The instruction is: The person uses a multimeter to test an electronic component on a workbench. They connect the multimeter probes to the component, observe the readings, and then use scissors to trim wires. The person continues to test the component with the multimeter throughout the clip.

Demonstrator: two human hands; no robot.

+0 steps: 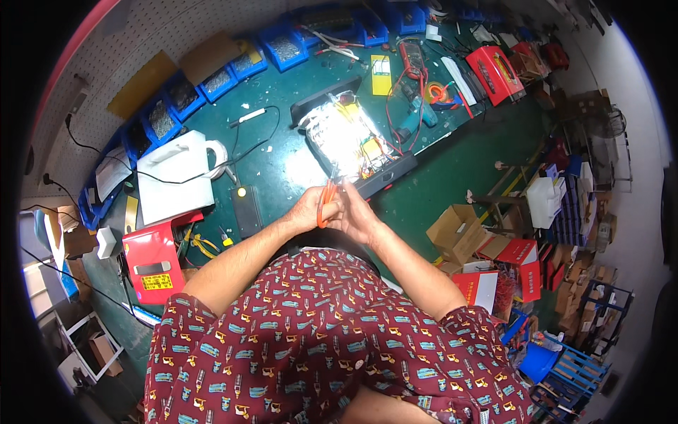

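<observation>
Close in front of my body, both hands meet at the bench's near edge. My left hand (pixel 308 209) is closed around an orange-handled hand tool (pixel 328 197), pliers or cutters by its look. The tool's metal tip points away toward an opened electronic unit (pixel 372 148). Right beside it, my right hand (pixel 359 216) is closed with fingertips together near the tool; what they pinch is too small to make out. The unit has dark end panels and wires inside, and glare washes out its middle.
Blue parts bins (pixel 284 51) line the back. To the left lie a white box (pixel 174 169), a red casing (pixel 154 258) and yellow-handled pliers (pixel 203 245). A teal power drill (pixel 418 116), a red multimeter (pixel 412 59) and another red casing (pixel 496 74) sit back right; cartons (pixel 458 233) stand right.
</observation>
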